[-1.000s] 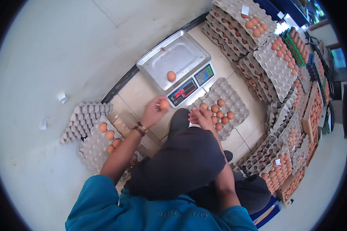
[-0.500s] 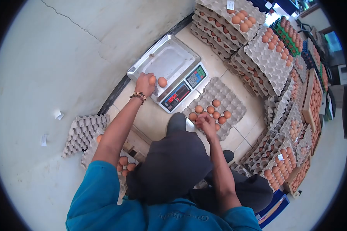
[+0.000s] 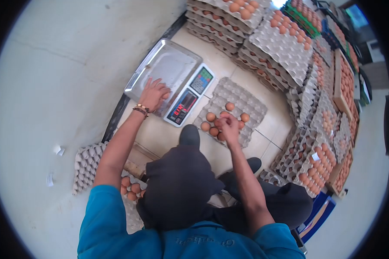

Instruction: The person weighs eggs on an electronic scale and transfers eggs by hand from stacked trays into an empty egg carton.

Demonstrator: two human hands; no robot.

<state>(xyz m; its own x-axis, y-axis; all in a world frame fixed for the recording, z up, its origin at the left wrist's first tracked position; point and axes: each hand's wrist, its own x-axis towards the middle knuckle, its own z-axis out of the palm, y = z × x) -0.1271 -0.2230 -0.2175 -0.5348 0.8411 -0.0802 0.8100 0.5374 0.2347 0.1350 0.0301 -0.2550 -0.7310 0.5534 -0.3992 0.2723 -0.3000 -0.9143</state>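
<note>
My left hand [image 3: 154,96] is on the metal pan of a digital scale [image 3: 183,103], fingers curled over a brown egg [image 3: 165,96] near the pan's front edge. A beaded bracelet is on that wrist. The scale's red digits are lit, too blurred to read surely. My right hand [image 3: 227,127] is over a grey egg tray [image 3: 255,103] on the floor, fingertips pinched together among several brown eggs [image 3: 210,116]. Whatever those fingers grip is hidden.
Tall stacks of egg-filled trays [image 3: 281,47] line the right side, with wooden crates [image 3: 345,82] of eggs behind. At lower left lie an empty grey tray [image 3: 85,166] and loose eggs [image 3: 135,188] by my leg. A wall runs along the left.
My left hand has moved over the pan; two eggs showed there before, and one shows now under its fingers. My right hand has shifted farther up the tray. The camera view has turned slightly.
</note>
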